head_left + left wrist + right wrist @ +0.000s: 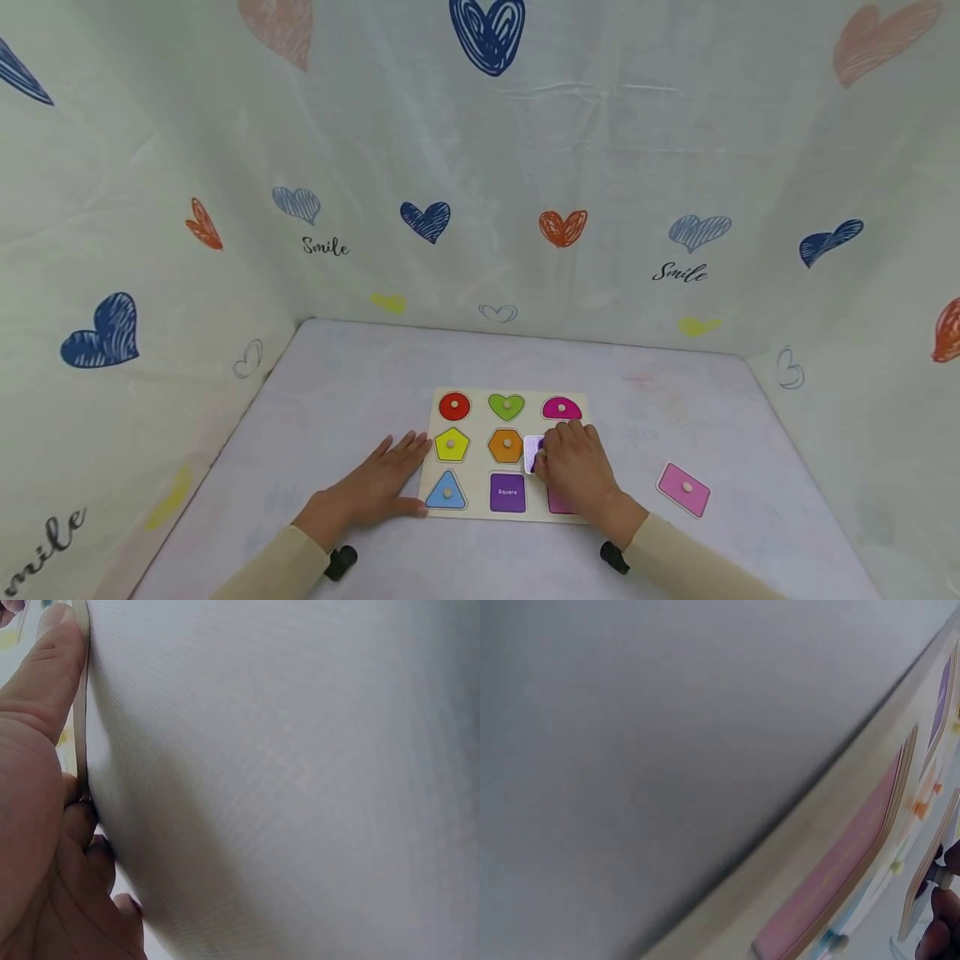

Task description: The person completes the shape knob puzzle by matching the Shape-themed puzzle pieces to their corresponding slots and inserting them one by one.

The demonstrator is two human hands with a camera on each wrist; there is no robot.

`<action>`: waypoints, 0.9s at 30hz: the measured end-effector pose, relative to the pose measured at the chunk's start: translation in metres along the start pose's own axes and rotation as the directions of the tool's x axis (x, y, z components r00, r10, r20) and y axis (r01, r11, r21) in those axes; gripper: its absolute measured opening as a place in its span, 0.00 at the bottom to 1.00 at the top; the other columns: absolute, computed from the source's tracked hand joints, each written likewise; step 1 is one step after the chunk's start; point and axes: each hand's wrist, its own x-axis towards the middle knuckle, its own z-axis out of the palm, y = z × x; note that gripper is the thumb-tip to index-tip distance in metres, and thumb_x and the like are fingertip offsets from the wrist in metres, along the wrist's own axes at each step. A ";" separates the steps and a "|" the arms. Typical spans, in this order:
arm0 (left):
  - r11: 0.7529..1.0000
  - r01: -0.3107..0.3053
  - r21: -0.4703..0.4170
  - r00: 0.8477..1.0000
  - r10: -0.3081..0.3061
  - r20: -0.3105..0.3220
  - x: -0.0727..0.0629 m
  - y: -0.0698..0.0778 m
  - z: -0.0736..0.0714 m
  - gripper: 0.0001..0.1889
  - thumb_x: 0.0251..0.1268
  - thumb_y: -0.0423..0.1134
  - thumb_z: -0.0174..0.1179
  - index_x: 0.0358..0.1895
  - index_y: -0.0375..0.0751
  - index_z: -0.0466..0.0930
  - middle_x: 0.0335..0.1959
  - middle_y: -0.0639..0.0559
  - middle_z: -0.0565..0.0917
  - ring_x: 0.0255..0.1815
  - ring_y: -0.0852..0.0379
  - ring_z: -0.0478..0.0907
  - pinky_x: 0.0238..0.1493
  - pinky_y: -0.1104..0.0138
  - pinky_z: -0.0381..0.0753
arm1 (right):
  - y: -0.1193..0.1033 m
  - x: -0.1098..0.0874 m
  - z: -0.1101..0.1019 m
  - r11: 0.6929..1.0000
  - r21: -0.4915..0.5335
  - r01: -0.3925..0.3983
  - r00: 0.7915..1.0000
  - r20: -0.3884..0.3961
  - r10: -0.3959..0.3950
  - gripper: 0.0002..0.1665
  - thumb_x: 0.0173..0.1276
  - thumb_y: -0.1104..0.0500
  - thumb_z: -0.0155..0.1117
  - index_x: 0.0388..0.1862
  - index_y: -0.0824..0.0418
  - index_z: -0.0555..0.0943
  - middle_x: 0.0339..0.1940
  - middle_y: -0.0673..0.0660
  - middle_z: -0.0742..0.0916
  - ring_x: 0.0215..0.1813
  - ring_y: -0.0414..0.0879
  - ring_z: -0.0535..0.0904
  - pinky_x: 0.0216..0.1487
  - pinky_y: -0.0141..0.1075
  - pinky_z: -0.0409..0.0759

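Note:
A wooden shape puzzle board (pixel 480 515) lies on the table. My right hand (pixel 581 471) pinches the knob of a purple puzzle piece (pixel 529 457) and holds it just above the board's right half; most of the piece is hidden by the fingers. In the right wrist view the raised puzzle piece (pixel 922 877) shows its edge. The purple recess marked "Square" (pixel 507 502) has no piece in it, nor does the pink recess (pixel 840 877) beneath my right hand. My left hand (pixel 375 483) rests flat at the board's left edge, thumb and fingers touching it.
A pink rectangle piece (pixel 684 490) with a knob lies on the table right of the board. Red circle (pixel 448 413), green heart (pixel 498 403), magenta half-circle (pixel 555 412), yellow pentagon (pixel 452 455), orange hexagon (pixel 500 454) and blue triangle (pixel 446 502) pieces sit in the board.

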 end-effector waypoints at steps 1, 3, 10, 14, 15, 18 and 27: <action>1.000 0.000 -0.002 1.000 0.000 0.000 0.000 0.000 0.000 0.55 0.61 0.63 0.72 0.86 0.47 0.54 0.87 0.52 0.58 0.89 0.48 0.48 0.87 0.44 0.46 | -0.003 0.000 0.000 1.000 0.003 0.006 1.000 0.003 -0.006 0.18 0.67 0.48 0.73 0.35 0.60 0.80 0.28 0.53 0.78 0.37 0.48 0.71 0.38 0.39 0.67; 1.000 -0.002 -0.005 1.000 0.002 0.000 0.000 -0.001 0.001 0.55 0.61 0.63 0.72 0.86 0.48 0.54 0.87 0.52 0.58 0.89 0.49 0.48 0.87 0.44 0.46 | -0.010 -0.001 -0.001 1.000 0.009 0.019 1.000 0.001 -0.019 0.17 0.67 0.48 0.72 0.35 0.60 0.80 0.28 0.53 0.78 0.38 0.48 0.72 0.39 0.40 0.69; 1.000 -0.011 -0.003 1.000 0.011 0.000 0.002 -0.004 0.002 0.55 0.62 0.64 0.71 0.86 0.47 0.53 0.87 0.51 0.57 0.89 0.48 0.48 0.87 0.44 0.44 | -0.027 -0.005 0.000 0.996 0.007 0.084 0.996 -0.038 -0.084 0.17 0.68 0.51 0.70 0.27 0.59 0.76 0.23 0.51 0.72 0.33 0.48 0.69 0.36 0.39 0.65; 1.000 -0.009 -0.010 1.000 0.009 0.001 0.002 -0.004 0.002 0.56 0.61 0.64 0.72 0.86 0.48 0.53 0.87 0.51 0.57 0.89 0.47 0.47 0.87 0.44 0.44 | -0.037 -0.007 -0.002 0.994 0.003 0.105 0.994 -0.036 -0.105 0.18 0.66 0.50 0.71 0.27 0.60 0.77 0.22 0.52 0.72 0.33 0.47 0.67 0.35 0.38 0.66; 1.000 -0.010 -0.011 1.000 0.010 0.001 0.002 -0.004 0.002 0.56 0.61 0.64 0.72 0.86 0.47 0.53 0.87 0.51 0.57 0.89 0.47 0.47 0.87 0.44 0.44 | -0.039 -0.008 -0.002 0.994 0.001 0.110 0.993 -0.039 -0.109 0.18 0.66 0.49 0.71 0.27 0.60 0.77 0.22 0.52 0.73 0.33 0.47 0.68 0.36 0.39 0.68; 1.000 -0.012 -0.012 1.000 0.012 -0.001 0.002 -0.004 0.003 0.55 0.61 0.64 0.72 0.86 0.47 0.53 0.87 0.51 0.57 0.89 0.47 0.48 0.87 0.44 0.45 | -0.043 -0.010 -0.002 0.993 0.008 0.117 0.993 -0.032 -0.117 0.18 0.67 0.49 0.71 0.29 0.61 0.78 0.23 0.53 0.74 0.34 0.48 0.69 0.39 0.41 0.73; 1.000 -0.009 -0.017 1.000 0.009 0.003 0.000 -0.002 0.002 0.55 0.62 0.64 0.72 0.86 0.48 0.53 0.87 0.52 0.57 0.89 0.48 0.47 0.88 0.44 0.44 | -0.048 -0.011 -0.001 0.992 0.006 0.128 0.992 0.020 -0.128 0.19 0.69 0.46 0.70 0.37 0.62 0.81 0.26 0.53 0.75 0.35 0.47 0.69 0.40 0.40 0.73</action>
